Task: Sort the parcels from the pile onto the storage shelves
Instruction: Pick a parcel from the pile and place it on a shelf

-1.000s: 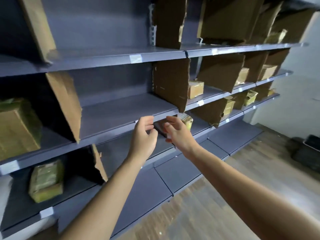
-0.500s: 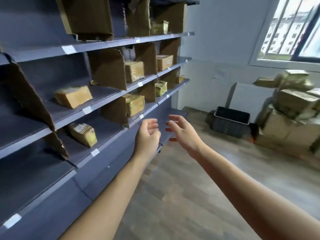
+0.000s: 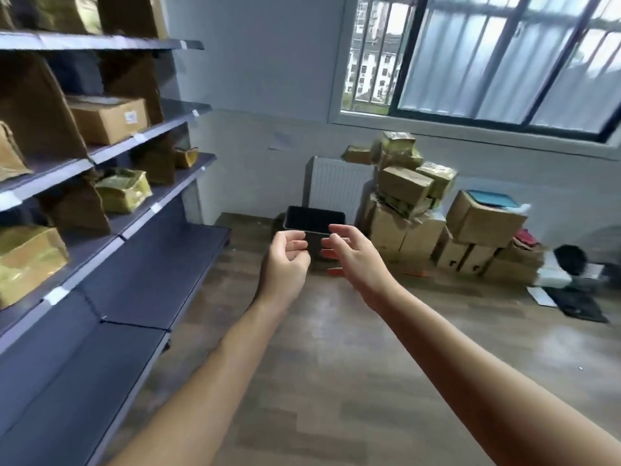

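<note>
Both my hands are held out in front of me over the wooden floor, and neither holds anything. My left hand (image 3: 285, 260) has loosely curled fingers; my right hand (image 3: 353, 257) is relaxed with fingers spread. The pile of parcels (image 3: 408, 196), brown cartons and yellow-taped packets, is stacked against the far wall under the window. The grey storage shelves (image 3: 148, 206) run along the left, split by cardboard dividers, and several parcels lie in their bays, among them a brown box (image 3: 107, 121) and a yellow-taped packet (image 3: 122, 190).
A black bin (image 3: 314, 220) stands on the floor just beyond my hands, in front of a white radiator (image 3: 336, 186). Dark bags and loose items (image 3: 571, 284) lie on the floor at the right. An open carton (image 3: 485, 218) sits on smaller boxes.
My hands let go of a parcel on a lower shelf and pulled back holding nothing. My view has swung right, from the shelves toward the pile under the window.
</note>
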Motion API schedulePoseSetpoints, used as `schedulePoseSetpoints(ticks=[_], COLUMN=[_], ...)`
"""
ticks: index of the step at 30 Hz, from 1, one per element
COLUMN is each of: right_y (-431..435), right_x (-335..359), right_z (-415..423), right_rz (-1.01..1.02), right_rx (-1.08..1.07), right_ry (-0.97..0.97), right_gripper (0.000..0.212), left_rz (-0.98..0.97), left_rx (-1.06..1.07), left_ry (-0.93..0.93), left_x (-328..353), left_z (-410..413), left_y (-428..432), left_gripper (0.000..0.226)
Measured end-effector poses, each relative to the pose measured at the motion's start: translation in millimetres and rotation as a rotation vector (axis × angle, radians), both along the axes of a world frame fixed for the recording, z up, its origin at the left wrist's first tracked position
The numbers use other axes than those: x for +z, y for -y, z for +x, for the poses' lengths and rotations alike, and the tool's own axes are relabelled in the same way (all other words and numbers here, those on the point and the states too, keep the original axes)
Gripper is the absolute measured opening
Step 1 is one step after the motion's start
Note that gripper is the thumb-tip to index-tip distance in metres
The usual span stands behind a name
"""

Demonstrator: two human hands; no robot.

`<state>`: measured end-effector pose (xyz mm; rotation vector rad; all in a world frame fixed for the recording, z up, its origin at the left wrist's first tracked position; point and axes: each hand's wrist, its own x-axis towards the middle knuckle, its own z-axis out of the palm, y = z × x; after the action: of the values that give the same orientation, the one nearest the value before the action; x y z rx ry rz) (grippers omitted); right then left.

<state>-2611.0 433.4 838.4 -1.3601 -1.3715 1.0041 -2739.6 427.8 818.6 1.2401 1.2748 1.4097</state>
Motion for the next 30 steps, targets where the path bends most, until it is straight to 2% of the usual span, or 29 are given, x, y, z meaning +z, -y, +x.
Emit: schedulePoseSetpoints(ticks=[10, 16, 30], right_y=[-173, -276, -562], right_x=[7, -3, 10], right_z=[105, 177, 405], right_rz=[-0.007, 0.006, 0.038], right_rx=[-0.178, -0.22, -0.262], right_ry=[-0.002, -0.026, -0.049], right_gripper=[0.029, 0.028, 0.027], left_rz=[-0.021, -0.028, -0.068], left_rx=[-0.191, -0.236, -0.262], left_ry=[0.044, 0.022, -0.026], left_x=[13, 7, 24], left_z=[107, 178, 389], left_y=[-202, -308, -586], left_gripper=[0.03, 0.032, 0.026])
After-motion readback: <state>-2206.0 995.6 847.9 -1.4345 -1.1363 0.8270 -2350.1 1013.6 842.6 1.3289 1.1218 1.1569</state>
